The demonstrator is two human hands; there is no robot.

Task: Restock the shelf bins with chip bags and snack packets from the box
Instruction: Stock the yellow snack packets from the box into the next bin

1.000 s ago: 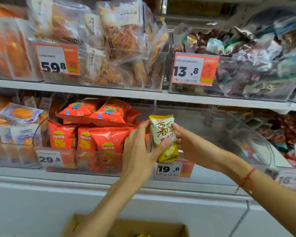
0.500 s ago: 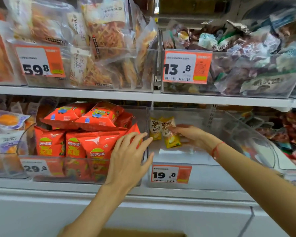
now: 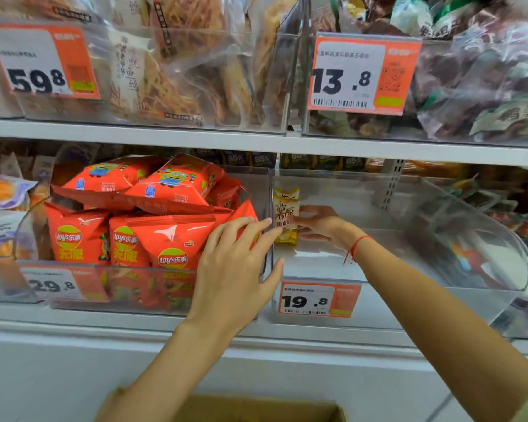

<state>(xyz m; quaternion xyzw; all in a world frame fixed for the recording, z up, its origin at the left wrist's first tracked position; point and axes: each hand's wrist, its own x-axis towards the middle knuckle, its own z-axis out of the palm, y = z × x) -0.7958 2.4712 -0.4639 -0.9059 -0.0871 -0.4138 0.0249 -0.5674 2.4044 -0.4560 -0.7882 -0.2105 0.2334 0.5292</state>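
The yellow chip packet (image 3: 285, 216), held in front of the shelf a second ago, now stands upright at the left rear of the clear bin (image 3: 409, 296). The right hand (image 3: 319, 223) pinches it, fingers curled; the left hand (image 3: 235, 269) has released, fingers straight against the divider. One packet stocked.

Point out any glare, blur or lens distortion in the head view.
Head view: glare streaks the clear bin wall; wide-angle lens bows the shelf edge; outer bags are soft, while the 19.8 price tag and the yellow packet at the right hand stay readable.
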